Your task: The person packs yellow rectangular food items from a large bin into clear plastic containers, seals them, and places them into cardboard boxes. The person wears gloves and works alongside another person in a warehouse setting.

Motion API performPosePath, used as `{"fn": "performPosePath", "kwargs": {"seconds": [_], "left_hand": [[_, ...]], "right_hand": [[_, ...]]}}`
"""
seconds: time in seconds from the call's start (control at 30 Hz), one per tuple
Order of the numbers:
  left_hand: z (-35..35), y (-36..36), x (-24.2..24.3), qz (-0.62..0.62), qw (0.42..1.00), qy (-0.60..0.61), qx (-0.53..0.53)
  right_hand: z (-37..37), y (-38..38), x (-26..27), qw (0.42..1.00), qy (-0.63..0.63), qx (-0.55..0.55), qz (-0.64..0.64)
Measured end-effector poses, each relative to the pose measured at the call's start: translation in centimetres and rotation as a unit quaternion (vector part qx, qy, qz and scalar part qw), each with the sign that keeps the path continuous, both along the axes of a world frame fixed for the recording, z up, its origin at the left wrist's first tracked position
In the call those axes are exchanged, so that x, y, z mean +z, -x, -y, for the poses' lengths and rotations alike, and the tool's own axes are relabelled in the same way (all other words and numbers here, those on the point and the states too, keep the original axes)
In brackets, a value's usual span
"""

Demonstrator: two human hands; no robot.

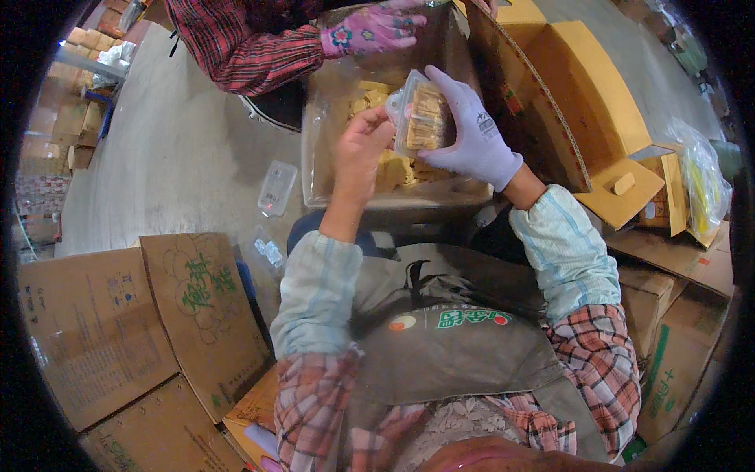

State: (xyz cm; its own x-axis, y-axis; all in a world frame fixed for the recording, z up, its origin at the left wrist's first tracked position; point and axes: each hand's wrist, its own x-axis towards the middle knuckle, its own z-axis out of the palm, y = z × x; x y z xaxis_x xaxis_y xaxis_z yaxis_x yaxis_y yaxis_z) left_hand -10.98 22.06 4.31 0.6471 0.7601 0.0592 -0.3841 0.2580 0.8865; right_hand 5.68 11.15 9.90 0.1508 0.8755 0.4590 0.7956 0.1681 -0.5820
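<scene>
A clear plastic container (403,127) packed with tan, stick-like pieces (426,117) is held tilted over an open carton. My right hand (472,130), in a white knit glove, grips its right side with the thumb below and fingers above. My bare left hand (363,147) touches the container's left edge, its fingertips pinched near the tab; whether they hold the tab is hard to tell. Beneath both hands, the plastic-lined cardboard carton (395,203) holds loose yellowish pieces (396,168).
A co-worker's pink flowered glove (377,29) reaches over the carton's far side. An open yellow-brown carton (590,88) stands at right. An empty clear container (278,187) lies on the floor at left. Closed cardboard boxes (100,330) stand lower left; a clear plastic bag (702,177) is far right.
</scene>
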Motion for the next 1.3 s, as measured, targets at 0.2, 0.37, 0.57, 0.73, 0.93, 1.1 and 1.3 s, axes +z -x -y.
{"fn": "performPosePath", "kwargs": {"seconds": [0.2,0.37,0.57,0.73,0.93,1.1,1.3], "left_hand": [[0.0,0.5,0.2,-0.015,1.000,0.003,0.012],[0.1,0.5,0.5,-0.031,0.999,0.000,0.012],[0.1,0.6,0.7,-0.015,1.000,0.020,-0.003],[-0.1,0.9,0.9,-0.045,0.998,0.041,-0.028],[-0.3,1.0,0.8,-0.060,0.997,0.016,-0.055],[-0.7,0.8,0.6,-0.010,0.994,0.052,-0.091],[-0.3,0.2,-0.9,-0.116,0.992,0.043,-0.030]], "right_hand": [[0.0,0.2,-0.2,1.000,-0.008,0.014,0.024],[0.0,0.2,0.0,1.000,0.015,0.005,0.025],[-0.1,-0.1,0.0,0.999,0.017,0.031,-0.009],[0.0,0.0,0.1,0.997,0.015,0.044,0.059],[0.2,0.3,0.5,0.993,-0.003,0.079,0.083],[0.0,0.7,-0.7,0.996,0.015,0.066,0.051],[-0.1,0.4,-1.7,0.946,0.109,0.073,-0.296]]}}
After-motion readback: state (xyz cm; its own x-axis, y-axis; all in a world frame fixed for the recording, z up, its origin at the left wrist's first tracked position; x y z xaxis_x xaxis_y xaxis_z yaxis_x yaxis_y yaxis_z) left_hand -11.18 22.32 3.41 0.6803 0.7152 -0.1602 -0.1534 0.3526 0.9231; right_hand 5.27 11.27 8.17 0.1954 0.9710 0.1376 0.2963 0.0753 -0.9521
